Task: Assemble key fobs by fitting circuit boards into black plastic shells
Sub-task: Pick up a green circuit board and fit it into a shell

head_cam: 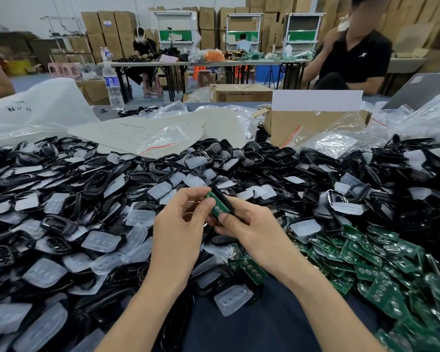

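Left hand (178, 224) and right hand (249, 226) are held over the bench (229, 323); a green board (217, 207) is pinched by curled fingers (226, 220) of both against a black shell (222, 198), seemingly only partly seated in it.

Bright, even indoor light falls from above, leaving only faint, soft shadows beneath the left hand (178, 224) and right hand (252, 231). The black shells (59, 224) carry small glossy highlights; the clear plastic bags (417, 118) glare white (strongest at right). The circuit board (217, 205) is sharp; edges bend, and far cartons (107, 26) look soft.
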`<action>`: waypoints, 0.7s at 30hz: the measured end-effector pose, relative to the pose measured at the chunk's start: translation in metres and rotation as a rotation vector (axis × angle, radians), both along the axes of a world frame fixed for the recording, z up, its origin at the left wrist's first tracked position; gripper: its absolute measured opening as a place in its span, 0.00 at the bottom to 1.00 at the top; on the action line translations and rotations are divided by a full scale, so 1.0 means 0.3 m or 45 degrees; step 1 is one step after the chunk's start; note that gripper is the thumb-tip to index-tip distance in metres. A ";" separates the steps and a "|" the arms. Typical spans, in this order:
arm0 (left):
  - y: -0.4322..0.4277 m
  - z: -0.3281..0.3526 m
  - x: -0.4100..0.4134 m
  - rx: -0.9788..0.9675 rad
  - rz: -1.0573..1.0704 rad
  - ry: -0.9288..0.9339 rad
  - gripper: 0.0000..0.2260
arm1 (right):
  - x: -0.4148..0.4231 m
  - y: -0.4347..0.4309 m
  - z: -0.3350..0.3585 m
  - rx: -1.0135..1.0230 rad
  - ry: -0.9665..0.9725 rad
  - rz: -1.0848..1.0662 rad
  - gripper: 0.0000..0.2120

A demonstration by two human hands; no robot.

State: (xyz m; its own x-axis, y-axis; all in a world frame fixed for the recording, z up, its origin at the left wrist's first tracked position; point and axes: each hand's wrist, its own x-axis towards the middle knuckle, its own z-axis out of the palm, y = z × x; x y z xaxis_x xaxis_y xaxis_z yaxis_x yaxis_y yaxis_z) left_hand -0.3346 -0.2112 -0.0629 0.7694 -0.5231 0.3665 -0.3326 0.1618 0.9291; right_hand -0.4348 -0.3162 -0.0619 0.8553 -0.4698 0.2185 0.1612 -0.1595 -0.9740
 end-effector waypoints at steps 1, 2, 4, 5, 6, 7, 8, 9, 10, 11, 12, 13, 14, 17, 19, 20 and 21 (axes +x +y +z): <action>-0.001 -0.001 0.000 0.013 0.020 -0.015 0.09 | 0.000 0.001 -0.001 0.000 0.000 -0.002 0.18; -0.002 -0.001 0.000 0.025 0.037 -0.035 0.09 | 0.000 0.001 -0.001 -0.001 0.002 -0.002 0.18; -0.003 -0.002 0.001 0.029 0.060 -0.073 0.10 | -0.001 0.003 0.001 0.001 0.004 0.009 0.17; -0.004 -0.002 0.001 0.029 0.066 -0.086 0.10 | -0.002 0.004 0.003 0.003 0.004 0.015 0.18; -0.004 -0.003 0.001 0.031 0.068 -0.094 0.10 | -0.002 0.005 0.004 0.005 0.003 0.020 0.18; -0.005 -0.004 0.002 0.034 0.069 -0.100 0.09 | -0.003 0.006 0.006 0.010 0.002 0.021 0.18; -0.006 -0.005 0.001 0.036 0.068 -0.105 0.09 | -0.003 0.007 0.006 0.018 0.000 0.022 0.18; -0.008 -0.006 0.000 0.037 0.067 -0.113 0.09 | -0.004 0.007 0.007 0.027 -0.003 0.021 0.19; -0.009 -0.006 -0.001 0.035 0.067 -0.119 0.09 | -0.005 0.008 0.007 0.037 -0.007 0.022 0.19; -0.009 -0.007 -0.002 0.029 0.069 -0.123 0.09 | -0.006 0.008 0.008 0.046 -0.011 0.024 0.19; -0.009 -0.008 -0.001 0.020 0.071 -0.123 0.09 | -0.006 0.009 0.010 0.054 -0.013 0.029 0.18; -0.009 -0.010 0.000 0.014 0.072 -0.115 0.10 | -0.007 0.009 0.011 0.062 -0.012 0.035 0.18; -0.010 -0.011 0.001 0.012 0.067 -0.097 0.10 | -0.007 0.010 0.012 0.070 -0.010 0.039 0.18; -0.011 -0.014 0.003 0.006 0.051 -0.022 0.11 | -0.008 0.013 0.015 0.089 -0.004 0.046 0.18; -0.010 -0.013 0.001 -0.001 0.057 -0.015 0.11 | -0.009 0.015 0.018 0.107 -0.007 0.052 0.17; -0.009 -0.012 0.000 0.006 0.067 -0.030 0.11 | -0.010 0.015 0.018 0.116 -0.012 0.055 0.16; -0.008 -0.010 -0.001 0.017 0.076 -0.048 0.11 | -0.011 0.015 0.020 0.126 -0.018 0.058 0.16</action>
